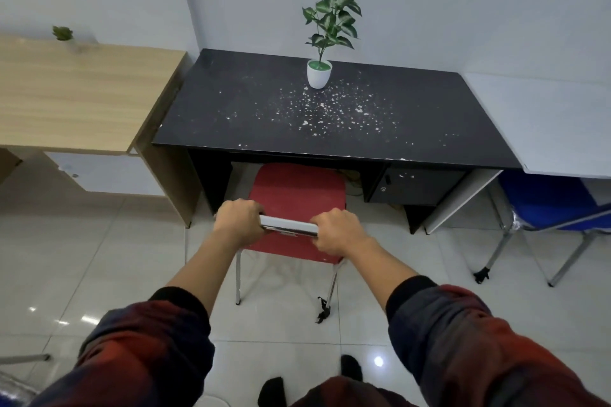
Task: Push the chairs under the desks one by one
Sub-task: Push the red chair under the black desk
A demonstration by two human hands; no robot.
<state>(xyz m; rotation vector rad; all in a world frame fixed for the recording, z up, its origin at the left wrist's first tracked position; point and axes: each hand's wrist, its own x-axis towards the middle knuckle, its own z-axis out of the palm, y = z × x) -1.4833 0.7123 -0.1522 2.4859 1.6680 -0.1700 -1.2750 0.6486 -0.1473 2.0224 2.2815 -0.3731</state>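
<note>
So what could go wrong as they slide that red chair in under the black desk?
The red chair sits close to the drawer unit on the right, so it may bump it. A jolt could tip the potted plant on the black desk. Both hands, left hand and right hand, grip the backrest bar and might get pinched near the desk edge.

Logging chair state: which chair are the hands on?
The red chair at the black desk: left hand and right hand grip its backrest bar. The blue chair stands untouched.
</note>
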